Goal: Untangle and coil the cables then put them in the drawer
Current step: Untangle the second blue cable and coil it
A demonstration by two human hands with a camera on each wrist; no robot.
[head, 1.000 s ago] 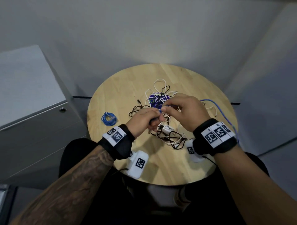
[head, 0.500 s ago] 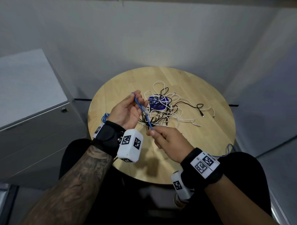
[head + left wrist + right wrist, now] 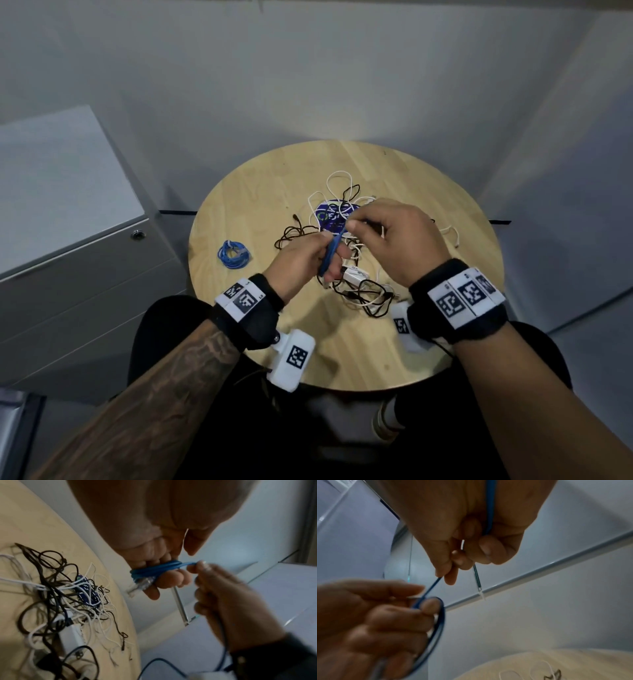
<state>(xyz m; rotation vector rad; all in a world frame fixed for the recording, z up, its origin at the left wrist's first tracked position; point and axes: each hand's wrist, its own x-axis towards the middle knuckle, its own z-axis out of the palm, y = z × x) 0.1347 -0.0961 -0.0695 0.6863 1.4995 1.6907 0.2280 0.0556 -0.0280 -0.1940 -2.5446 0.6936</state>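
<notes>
A blue cable (image 3: 329, 254) is wound in loops round the fingers of my left hand (image 3: 320, 255), held above a tangle of black and white cables (image 3: 356, 274) on the round wooden table (image 3: 260, 192). In the left wrist view the blue loops (image 3: 154, 570) cross my fingers, with a clear plug (image 3: 142, 585) under them. My right hand (image 3: 352, 224) pinches the free run of the blue cable (image 3: 434, 584) close to the left hand. The slack runs through the right palm (image 3: 490, 507) and off the table's edge. A second, coiled blue cable (image 3: 234, 254) lies at the table's left.
A grey cabinet with shut drawers (image 3: 85, 281) and a round lock (image 3: 138, 234) stands left of the table. A white adapter (image 3: 356, 274) and a purple round sticker (image 3: 334, 216) lie within the tangle. Grey walls close in behind and to the right.
My right hand has come up from near the table's front edge to over the tangle, right beside the left hand. The blue cable, stretched between the hands before, now lies round the left fingers.
</notes>
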